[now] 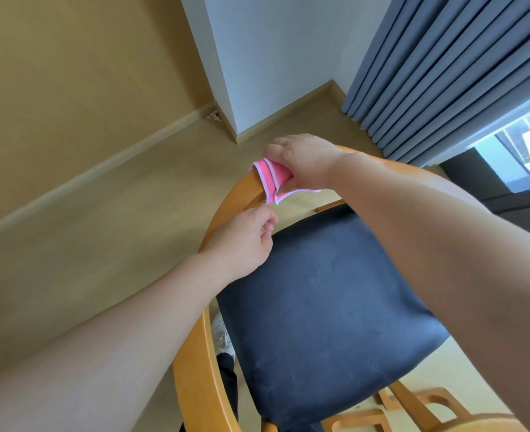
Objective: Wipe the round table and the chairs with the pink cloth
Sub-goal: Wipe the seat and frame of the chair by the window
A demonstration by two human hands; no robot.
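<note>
Both forearms reach over the chair. Right hand grip pinches the pink cloth on the wooden rail; left hand hangs loosely curled, holding nothing. Risk: hanging folds slip off the narrow rail, leaving streaks.

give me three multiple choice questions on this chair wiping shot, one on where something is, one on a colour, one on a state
1. Where is the pink cloth?
A. on the curved wooden backrest rail of the chair
B. flat on the seat cushion
C. on the floor by the curtain

2. What colour is the seat cushion?
A. red
B. dark navy
C. white

3. What is the left hand doing?
A. gripping the cloth
B. pressing flat on the seat
C. holding nothing, fingers loosely curled beside the rail

Answers:
1 A: the right hand grips the cloth against the rail's top.
2 B: the padded seat is dark blue.
3 C: nothing lies in its fingers, and the cloth is in the other hand.
</note>
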